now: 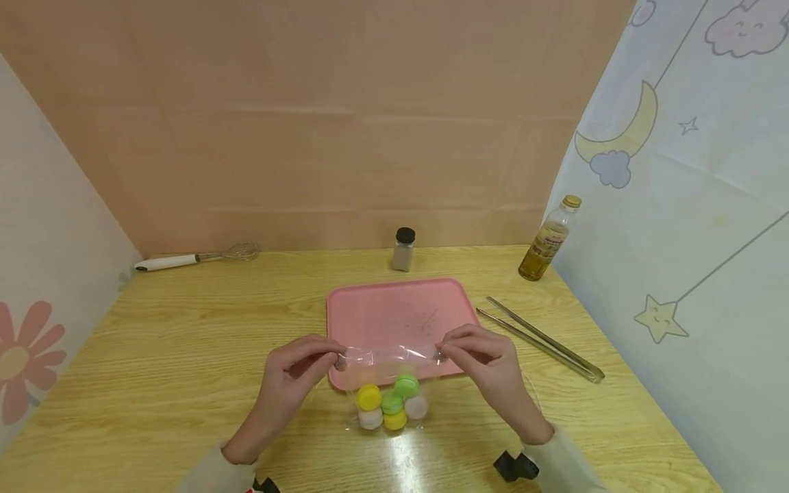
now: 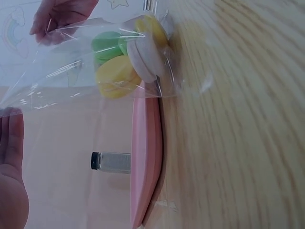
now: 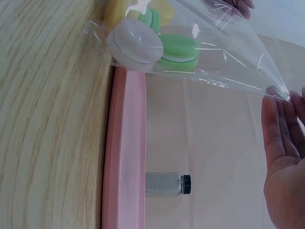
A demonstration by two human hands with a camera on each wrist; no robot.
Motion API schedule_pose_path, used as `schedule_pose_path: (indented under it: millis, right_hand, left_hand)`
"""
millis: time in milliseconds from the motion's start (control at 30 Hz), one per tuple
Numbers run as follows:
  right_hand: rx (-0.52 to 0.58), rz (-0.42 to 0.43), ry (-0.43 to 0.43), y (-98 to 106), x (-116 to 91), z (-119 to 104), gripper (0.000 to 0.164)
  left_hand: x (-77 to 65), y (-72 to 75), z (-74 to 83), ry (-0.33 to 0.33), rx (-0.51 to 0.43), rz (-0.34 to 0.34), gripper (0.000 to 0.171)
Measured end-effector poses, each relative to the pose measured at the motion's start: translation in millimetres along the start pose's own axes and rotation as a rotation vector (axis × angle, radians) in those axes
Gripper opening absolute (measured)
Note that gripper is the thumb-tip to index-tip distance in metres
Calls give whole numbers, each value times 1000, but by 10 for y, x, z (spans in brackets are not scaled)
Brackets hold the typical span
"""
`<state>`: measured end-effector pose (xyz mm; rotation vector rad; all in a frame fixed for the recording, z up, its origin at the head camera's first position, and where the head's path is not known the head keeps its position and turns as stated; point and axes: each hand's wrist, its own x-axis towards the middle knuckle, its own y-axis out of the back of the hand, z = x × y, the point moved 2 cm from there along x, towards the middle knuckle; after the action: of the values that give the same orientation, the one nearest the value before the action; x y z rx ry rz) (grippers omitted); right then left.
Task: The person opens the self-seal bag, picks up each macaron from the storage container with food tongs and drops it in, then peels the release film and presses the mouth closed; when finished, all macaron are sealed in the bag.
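Note:
A clear plastic bag (image 1: 394,370) hangs between both hands, its bottom at the table in front of the pink tray (image 1: 382,308). Inside it lie several macarons: yellow (image 1: 369,397), green (image 1: 406,385) and pale pinkish-white (image 1: 416,407). My left hand (image 1: 297,373) pinches the bag's upper left corner between thumb and fingers. At the opposite upper corner, my right hand (image 1: 487,363) pinches the film the same way. Both wrist views show the bag stretched taut upward, with the macarons (image 2: 114,76) gathered at its bottom; the right wrist view has a pale macaron (image 3: 135,45) nearest.
Behind the tray stands a small black-capped jar (image 1: 403,250). Metal tongs (image 1: 542,339) lie right of the tray, and a bottle of amber liquid (image 1: 546,239) stands at the back right. A white-handled whisk (image 1: 197,257) rests at the back left.

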<state>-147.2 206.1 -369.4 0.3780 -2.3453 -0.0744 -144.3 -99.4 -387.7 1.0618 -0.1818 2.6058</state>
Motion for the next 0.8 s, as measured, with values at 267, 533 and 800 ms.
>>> schedule_pose_path:
  millis: [267, 533, 800]
  right_hand:
    - [-59, 28, -52, -5, 2, -11, 12]
    - [-58, 28, -101, -1, 2, -19, 13]
    - [-53, 36, -129, -11, 10, -15, 20]
  left_hand:
    - [2, -26, 18, 89, 76, 48, 26]
    - [3, -21, 31, 97, 115, 38, 29]
    - [-5, -15, 41, 107, 146, 44, 28]
